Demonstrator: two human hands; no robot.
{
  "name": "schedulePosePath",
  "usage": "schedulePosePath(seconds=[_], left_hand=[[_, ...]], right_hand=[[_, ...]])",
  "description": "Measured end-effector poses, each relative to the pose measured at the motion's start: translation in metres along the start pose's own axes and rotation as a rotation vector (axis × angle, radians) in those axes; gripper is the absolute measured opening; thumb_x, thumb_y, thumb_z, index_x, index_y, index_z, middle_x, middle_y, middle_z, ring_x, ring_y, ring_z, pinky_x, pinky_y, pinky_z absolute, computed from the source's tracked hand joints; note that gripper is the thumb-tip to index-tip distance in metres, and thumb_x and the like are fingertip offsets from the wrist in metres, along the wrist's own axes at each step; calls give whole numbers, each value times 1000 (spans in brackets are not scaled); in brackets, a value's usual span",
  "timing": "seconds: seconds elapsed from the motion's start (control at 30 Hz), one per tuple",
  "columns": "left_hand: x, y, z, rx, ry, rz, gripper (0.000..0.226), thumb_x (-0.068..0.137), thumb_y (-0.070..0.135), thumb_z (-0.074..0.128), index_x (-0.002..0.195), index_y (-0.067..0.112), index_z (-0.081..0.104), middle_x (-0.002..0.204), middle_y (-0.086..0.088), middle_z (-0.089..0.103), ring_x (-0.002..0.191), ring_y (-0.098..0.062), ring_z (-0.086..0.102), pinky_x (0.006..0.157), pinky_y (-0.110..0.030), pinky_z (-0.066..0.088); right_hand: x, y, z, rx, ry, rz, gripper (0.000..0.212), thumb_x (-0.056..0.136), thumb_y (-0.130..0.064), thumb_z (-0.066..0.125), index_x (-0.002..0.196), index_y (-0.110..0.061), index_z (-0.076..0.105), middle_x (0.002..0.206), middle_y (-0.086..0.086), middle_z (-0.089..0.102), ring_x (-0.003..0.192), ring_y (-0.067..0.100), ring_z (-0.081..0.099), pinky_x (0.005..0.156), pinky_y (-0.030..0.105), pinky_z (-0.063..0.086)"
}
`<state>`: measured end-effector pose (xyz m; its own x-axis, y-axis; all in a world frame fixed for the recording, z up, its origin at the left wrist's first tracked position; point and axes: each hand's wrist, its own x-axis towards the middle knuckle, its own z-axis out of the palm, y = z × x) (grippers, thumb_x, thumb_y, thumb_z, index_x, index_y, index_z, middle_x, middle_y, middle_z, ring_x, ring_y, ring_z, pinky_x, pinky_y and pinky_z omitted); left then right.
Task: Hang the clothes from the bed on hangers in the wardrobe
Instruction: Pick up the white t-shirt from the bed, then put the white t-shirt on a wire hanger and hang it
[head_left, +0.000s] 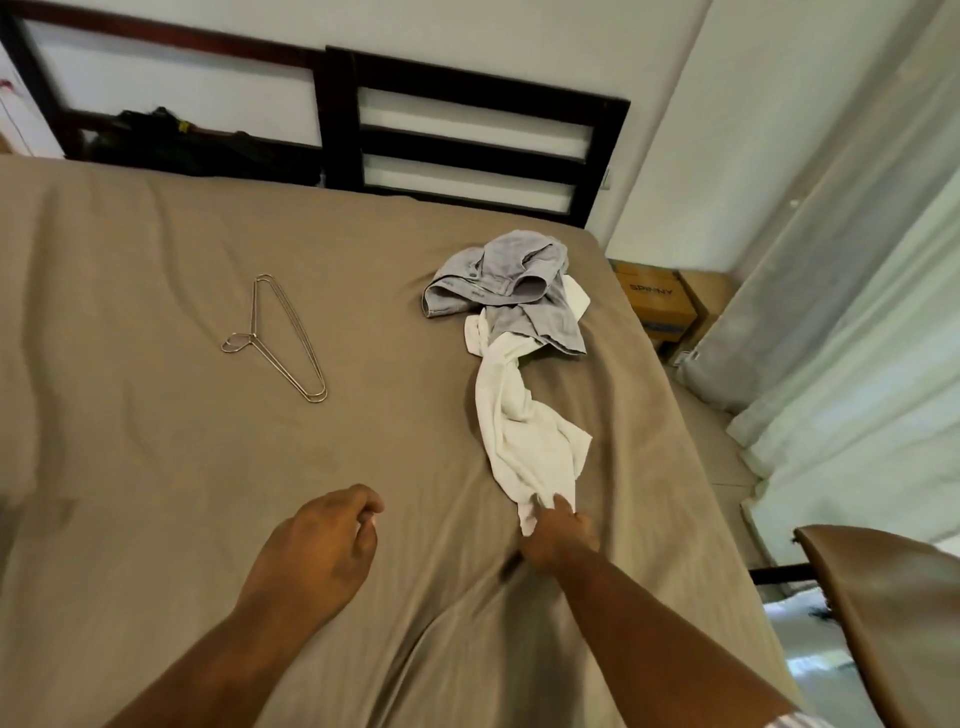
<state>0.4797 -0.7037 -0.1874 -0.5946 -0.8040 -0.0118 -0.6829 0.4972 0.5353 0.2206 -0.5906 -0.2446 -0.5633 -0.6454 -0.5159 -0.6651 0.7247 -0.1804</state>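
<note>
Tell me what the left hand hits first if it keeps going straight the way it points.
Probably the white garment, after crossing bare bed sheet. The left hand points up and right in the picture, toward the garment's middle. The hand's height above the sheet is unclear.

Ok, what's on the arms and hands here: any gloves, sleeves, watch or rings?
No gloves on the left hand or right hand, and no watch, band or ring shows. The left forearm and right forearm are bare. Only at the bottom edge does a pale striped sleeve show, on the right arm.
</note>
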Motion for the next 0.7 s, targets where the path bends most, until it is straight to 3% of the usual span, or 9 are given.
schedulePosePath(seconds=[0.1, 0.2, 0.27, 0.33, 0.5, 0.7], left_hand=[[1, -9, -4, -27, -4, -9, 20, 98, 25, 54, 113, 30, 66, 107, 15, 68, 95, -5, 63, 82, -29, 54], [1, -8, -13, -42, 6, -10, 18, 98, 25, 54, 111, 31, 66, 105, 15, 68, 93, -5, 64, 81, -29, 54], [3, -3, -20, -55, 8, 0, 17, 97, 25, 54, 109, 31, 65, 103, 15, 68, 92, -6, 65, 81, -31, 54], [3, 6, -27, -76, 10, 7, 17, 96, 23, 55, 107, 31, 65, 102, 14, 69, 94, -7, 66, 82, -32, 54], [-9, 22, -46, -105, 3, 19, 31, 92, 13, 51, 113, 31, 63, 107, 18, 66, 101, -2, 62, 89, -26, 51], [-35, 22, -74, -158, 45, 26, 36, 89, 7, 53, 113, 32, 63, 106, 19, 65, 100, -3, 62, 89, -26, 51]], right_hand=[[4, -4, 5, 38, 163, 45, 42, 102, -31, 43, 144, -28, 49, 148, -1, 42, 139, 24, 37, 107, 38, 35], [0, -20, -2, 165, 313, 70, 26, 99, -24, 51, 118, -25, 68, 132, -2, 58, 126, 19, 51, 90, 28, 36], [-7, -37, -11, 320, 356, 51, 19, 93, -16, 56, 95, -29, 69, 121, 2, 66, 115, 22, 61, 94, 29, 45], [-17, -57, -19, 419, 367, 31, 28, 91, -10, 55, 80, -36, 57, 113, 0, 70, 111, 23, 64, 97, 34, 49], [-43, -92, -25, 449, 364, 2, 14, 94, -20, 55, 90, -25, 67, 105, -7, 71, 104, 15, 63, 83, 22, 43], [-68, -101, -43, 522, 383, 12, 15, 92, -17, 56, 88, -18, 71, 102, 0, 73, 101, 20, 66, 87, 31, 52]])
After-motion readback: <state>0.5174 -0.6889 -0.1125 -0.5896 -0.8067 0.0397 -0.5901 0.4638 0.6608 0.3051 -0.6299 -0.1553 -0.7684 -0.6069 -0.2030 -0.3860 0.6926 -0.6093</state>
